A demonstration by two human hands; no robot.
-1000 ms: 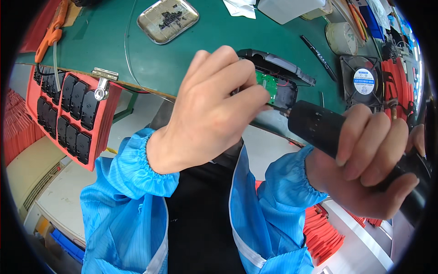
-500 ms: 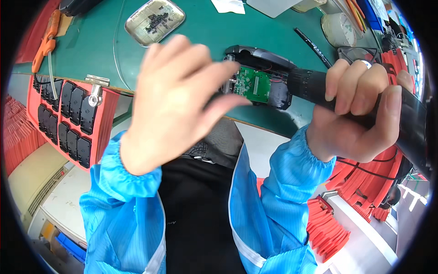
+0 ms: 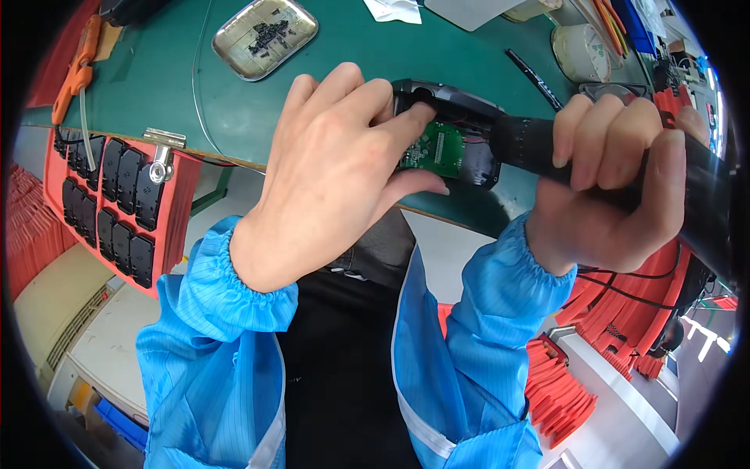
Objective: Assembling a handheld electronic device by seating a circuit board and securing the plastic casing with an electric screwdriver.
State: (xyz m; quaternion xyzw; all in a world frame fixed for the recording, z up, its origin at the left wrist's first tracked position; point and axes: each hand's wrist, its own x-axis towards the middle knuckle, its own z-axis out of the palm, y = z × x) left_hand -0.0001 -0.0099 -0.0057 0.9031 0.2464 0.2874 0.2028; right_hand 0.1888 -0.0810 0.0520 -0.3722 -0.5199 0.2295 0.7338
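Observation:
A black device with its casing open [image 3: 457,98] lies near the table's front edge, and a green circuit board [image 3: 444,150] shows inside it. Over the device's left end is my left hand [image 3: 332,148]. Its index finger reaches to the top edge of the board, while the thumb stretches out apart from it below; the other fingertips are hidden. My right hand [image 3: 613,168] is wrapped round a thick black tube-shaped tool that looks like a heat gun [image 3: 525,143]. The slotted end of this tool is right by the device's right end.
A metal tray [image 3: 266,37] with small black pieces sits far left on the green table [image 3: 351,39]. A black marker [image 3: 534,78] and a tape roll [image 3: 580,53] are at far right. An orange glue gun [image 3: 76,78] and a red rack of black casings [image 3: 117,195] stand left.
My left hand has shifted right and slightly down, its index finger now further over the board. The heat gun and my right hand have barely moved.

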